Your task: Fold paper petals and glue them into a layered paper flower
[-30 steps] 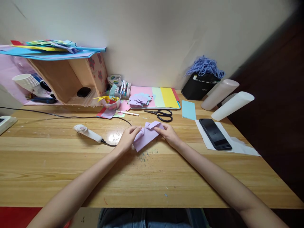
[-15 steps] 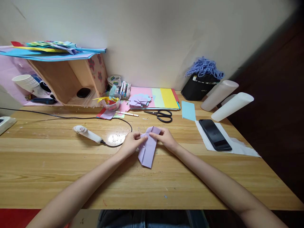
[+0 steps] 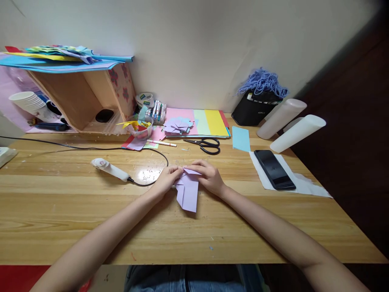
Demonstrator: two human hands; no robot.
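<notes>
A folded lilac paper (image 3: pixel 188 194) lies on the wooden desk (image 3: pixel 91 211) in front of me, its long side pointing toward me. My left hand (image 3: pixel 166 179) pinches its upper left edge with closed fingers. My right hand (image 3: pixel 207 176) presses down on its top end, fingers curled over a fold there. The two hands nearly touch above the paper.
Black scissors (image 3: pixel 206 144) and a pen (image 3: pixel 162 143) lie behind the hands. A corded white tool (image 3: pixel 107 168) sits to the left, a black phone (image 3: pixel 274 169) on white paper to the right. Coloured sheets (image 3: pixel 209 123), lilac folded pieces (image 3: pixel 176 125), two white tubes (image 3: pixel 296 134) and a box (image 3: pixel 82 101) stand at the back.
The lilac paper has turned from lying slanted across the desk to pointing lengthwise at me. Both hands drew closer together at its top end, folding it down.
</notes>
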